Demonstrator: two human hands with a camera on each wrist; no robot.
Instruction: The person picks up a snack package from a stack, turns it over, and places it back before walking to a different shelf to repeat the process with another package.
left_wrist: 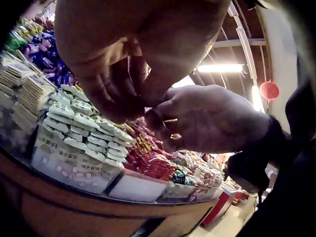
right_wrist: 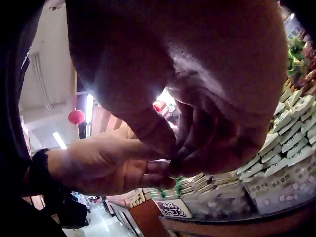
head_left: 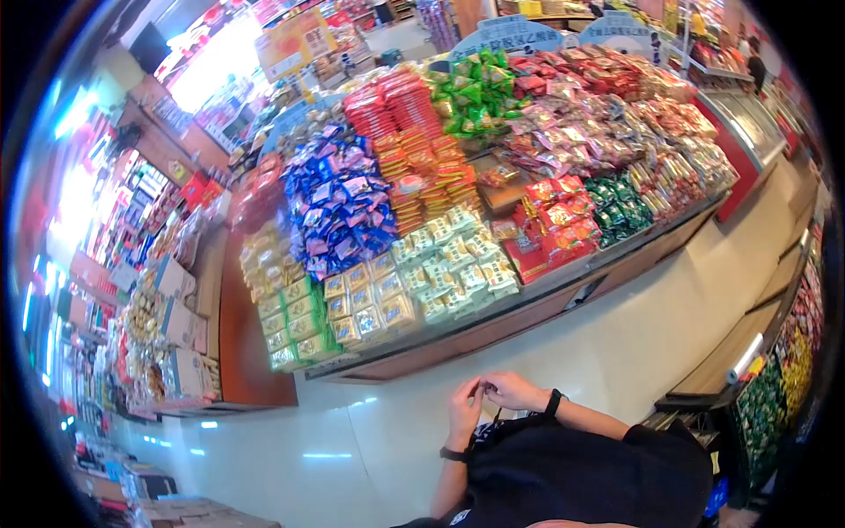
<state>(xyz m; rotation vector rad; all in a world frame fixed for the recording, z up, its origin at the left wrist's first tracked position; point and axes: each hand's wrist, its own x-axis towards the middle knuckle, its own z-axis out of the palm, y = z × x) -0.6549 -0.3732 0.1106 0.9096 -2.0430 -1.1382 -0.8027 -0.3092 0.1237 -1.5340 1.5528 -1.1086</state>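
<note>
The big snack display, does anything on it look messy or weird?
One spot, maybe: between the orange packets and the pink packets, a bare brown patch shows beside just a few packs. It looks odd because its neighbors are piled high. I can't see any spills.

Head view: left hand [head_left: 464,412] and right hand [head_left: 519,392] too small to tell whether anything is pinched. Wrist views: nearer hand cut off by top edge, fingertips lost in shadow. Blue packets' [head_left: 339,211] print illegible; far-left shelves [head_left: 132,202] blurred.
</note>
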